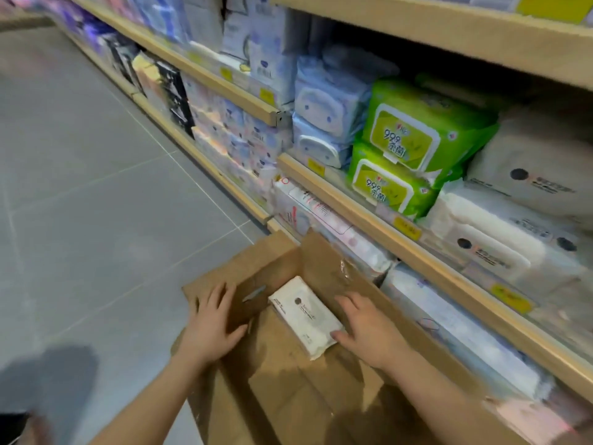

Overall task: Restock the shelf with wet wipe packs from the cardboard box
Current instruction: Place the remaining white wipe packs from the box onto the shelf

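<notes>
An open brown cardboard box (324, 393) sits on the floor against the shelving. One white wet wipe pack (305, 319) lies flat inside it, near the far end. My left hand (213, 326) rests with spread fingers on the box's left flap. My right hand (369, 329) reaches into the box with straight fingers, its thumb touching the pack's right edge. On the middle shelf (385, 232) to the right, matching white packs (500, 242) are stacked.
Green wipe packs (404, 149) and pale blue packs (327, 123) fill the middle shelf to the left of the white ones. More packs line the lower shelf beside the box. Grey tiled floor (96, 187) spreads to the left. A dark shoe (48, 377) shows at the lower left.
</notes>
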`<state>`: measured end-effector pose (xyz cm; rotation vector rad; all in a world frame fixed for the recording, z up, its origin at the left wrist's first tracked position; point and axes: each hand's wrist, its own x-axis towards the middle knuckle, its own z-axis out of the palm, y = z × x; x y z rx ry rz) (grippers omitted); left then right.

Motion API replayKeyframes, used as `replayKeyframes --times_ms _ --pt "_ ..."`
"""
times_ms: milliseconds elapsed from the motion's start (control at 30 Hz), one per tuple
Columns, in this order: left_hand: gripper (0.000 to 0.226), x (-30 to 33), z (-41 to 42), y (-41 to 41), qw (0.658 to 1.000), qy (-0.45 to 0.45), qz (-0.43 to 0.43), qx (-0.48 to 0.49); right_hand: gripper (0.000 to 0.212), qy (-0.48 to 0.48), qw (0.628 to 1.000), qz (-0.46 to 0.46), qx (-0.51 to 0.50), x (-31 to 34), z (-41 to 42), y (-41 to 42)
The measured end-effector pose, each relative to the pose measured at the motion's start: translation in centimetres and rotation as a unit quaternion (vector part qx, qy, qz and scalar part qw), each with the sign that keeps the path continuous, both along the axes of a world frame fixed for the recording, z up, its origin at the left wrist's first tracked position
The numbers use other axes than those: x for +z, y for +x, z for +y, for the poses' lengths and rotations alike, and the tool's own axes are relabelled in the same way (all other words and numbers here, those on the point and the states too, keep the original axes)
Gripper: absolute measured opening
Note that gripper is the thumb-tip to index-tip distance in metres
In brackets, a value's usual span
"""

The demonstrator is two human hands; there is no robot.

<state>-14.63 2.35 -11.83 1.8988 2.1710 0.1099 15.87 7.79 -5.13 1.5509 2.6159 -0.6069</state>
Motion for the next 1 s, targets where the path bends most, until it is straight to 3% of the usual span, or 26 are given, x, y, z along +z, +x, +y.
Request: replayKeyframes --times_ms 300,400,500,600,733,833,1000 --pt "0.083 -3.2 -0.9 -0.4 0.998 0.066 0.020 0.000 0.088 -0.105 0.991 -0.055 -0.056 -10.3 2.4 -3.7" --pt "0.081 -3.5 -0.7 -0.3 0.997 0.070 0.023 0.000 0.109 -0.142 0.982 -0.067 -0.103 -13.0 3.3 -4.8" --pt "0.080 -3.4 -0.5 -0.1 0.997 0.066 0.025 0.006 0.131 -0.104 0.978 -0.121 -0.131 -15.0 3.0 -6.3" --pt "0.080 -3.3 -0.6 0.1 0.998 0.054 0.028 0.012 0.128 -0.070 0.974 -0.159 -0.146 -16.1 2.1 -7.1" --pt "0.080 -3.4 -0.6 0.1 0.998 0.054 0.032 0.015 0.119 -0.081 0.978 -0.099 -0.166 -15.8 2.3 -6.9" --pt "0.080 -3.5 -0.6 0.0 0.998 0.055 0.039 0.006 0.112 -0.076 0.987 -0.060 -0.129 -13.9 2.4 -5.9" --pt "0.084 -3.4 -0.9 -0.4 0.999 0.028 0.038 0.003 0.112 -0.055 0.994 -0.093 -0.020 -7.9 0.7 -3.2"
